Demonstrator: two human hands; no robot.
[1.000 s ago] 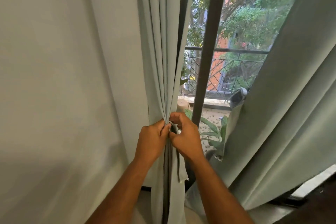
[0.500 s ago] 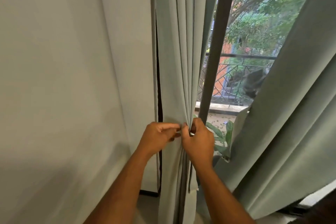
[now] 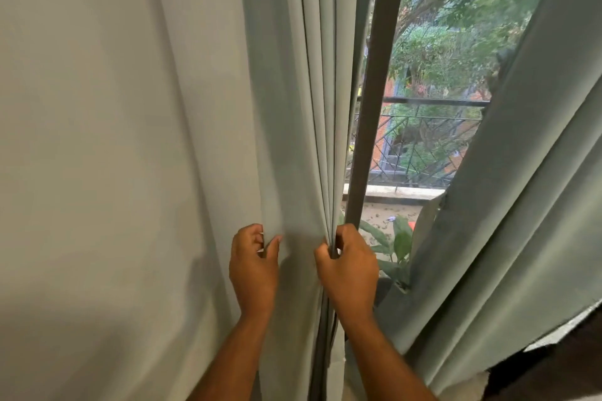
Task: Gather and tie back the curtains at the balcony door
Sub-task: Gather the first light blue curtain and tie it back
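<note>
Fingers (image 3: 325, 249) of the right hand (image 3: 350, 273) pinch the left curtain's (image 3: 293, 107) gathered pleats.
Left hand (image 3: 254, 270), fingers curled, grips a fold alongside; right curtain (image 3: 521, 205) hangs beside the door frame (image 3: 374, 91).

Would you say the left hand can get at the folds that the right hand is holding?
Probably yes. The left hand grips the same left curtain just beside the right hand, which pinches the gathered folds. Only a flat stretch of cloth lies between them.
</note>
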